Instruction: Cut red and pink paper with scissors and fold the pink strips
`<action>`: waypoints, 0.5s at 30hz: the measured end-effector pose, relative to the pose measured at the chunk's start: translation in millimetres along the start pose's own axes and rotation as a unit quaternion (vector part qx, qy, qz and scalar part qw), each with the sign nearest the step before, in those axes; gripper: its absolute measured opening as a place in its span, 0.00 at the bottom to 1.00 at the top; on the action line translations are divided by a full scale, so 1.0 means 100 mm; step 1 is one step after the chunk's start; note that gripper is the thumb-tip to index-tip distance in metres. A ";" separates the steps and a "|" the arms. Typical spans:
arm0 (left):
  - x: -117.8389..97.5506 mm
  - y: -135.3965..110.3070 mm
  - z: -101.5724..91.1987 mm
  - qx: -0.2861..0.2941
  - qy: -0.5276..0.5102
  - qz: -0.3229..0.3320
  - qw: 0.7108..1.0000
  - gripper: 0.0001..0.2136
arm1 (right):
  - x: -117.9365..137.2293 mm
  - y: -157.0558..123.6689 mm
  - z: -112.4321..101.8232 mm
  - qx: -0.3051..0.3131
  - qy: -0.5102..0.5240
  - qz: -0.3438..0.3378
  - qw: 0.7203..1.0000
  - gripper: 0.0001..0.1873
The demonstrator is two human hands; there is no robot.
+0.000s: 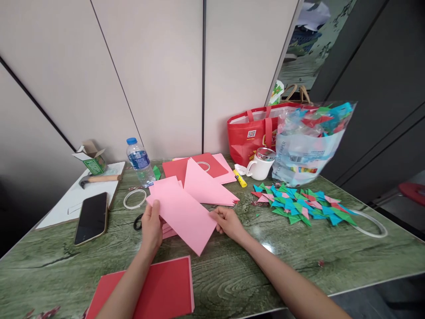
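Observation:
My left hand [152,227] and my right hand [229,223] both grip one folded pink paper sheet [184,212], the left at its left edge, the right at its right edge. It is held just above the green wood-grain table [252,266]. Under and behind it lie more pink sheets [206,188] and red sheets [181,168]. A red paper stack [166,290] lies near the front edge by my left forearm.
Folded blue, green and pink paper pieces [299,206] lie at right, below a plastic bag [308,141] of them. A white mug [260,165], glue stick [239,178], red tote [254,130], water bottle [139,161], phone [91,217], tape ring [134,198], scissors [137,221] and hammer [98,179] surround the papers.

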State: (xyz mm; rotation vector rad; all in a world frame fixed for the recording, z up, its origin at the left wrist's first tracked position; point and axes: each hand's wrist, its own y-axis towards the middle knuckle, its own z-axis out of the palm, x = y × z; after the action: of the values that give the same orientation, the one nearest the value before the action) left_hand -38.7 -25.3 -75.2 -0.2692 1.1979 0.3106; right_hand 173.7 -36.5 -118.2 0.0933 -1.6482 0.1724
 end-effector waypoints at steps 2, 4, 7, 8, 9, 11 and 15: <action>0.01 -0.02 -0.01 0.026 0.068 0.024 0.997 0.31 | -0.02 0.00 0.04 0.041 0.048 -0.025 0.998 0.19; 0.04 -0.03 -0.03 0.025 0.152 0.069 0.986 0.38 | -0.03 0.00 0.07 0.080 0.063 -0.049 0.994 0.20; 0.07 -0.03 -0.07 0.029 0.247 0.148 0.957 0.34 | -0.05 0.01 0.02 0.016 -0.040 -0.107 0.993 0.16; 0.08 -0.02 -0.08 0.026 0.266 0.163 0.950 0.30 | -0.05 0.02 -0.02 -0.034 -0.104 -0.144 0.984 0.14; 0.08 -0.01 -0.10 0.016 0.278 0.174 0.945 0.27 | -0.06 0.03 -0.06 -0.088 -0.172 -0.183 0.964 0.13; 0.08 0.00 -0.12 -0.016 0.287 0.180 0.941 0.23 | -0.05 0.04 -0.16 -0.173 -0.303 -0.246 0.904 0.12; 0.07 0.04 -0.18 -0.069 0.344 0.180 0.919 0.19 | -0.06 0.05 -0.26 -0.200 -0.490 -0.215 0.821 0.14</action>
State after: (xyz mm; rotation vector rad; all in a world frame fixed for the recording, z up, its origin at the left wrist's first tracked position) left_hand -53.7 -27.2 -87.6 -0.2895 1.9336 0.6591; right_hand 199.0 -27.3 -122.6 0.2619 -2.5960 -0.6892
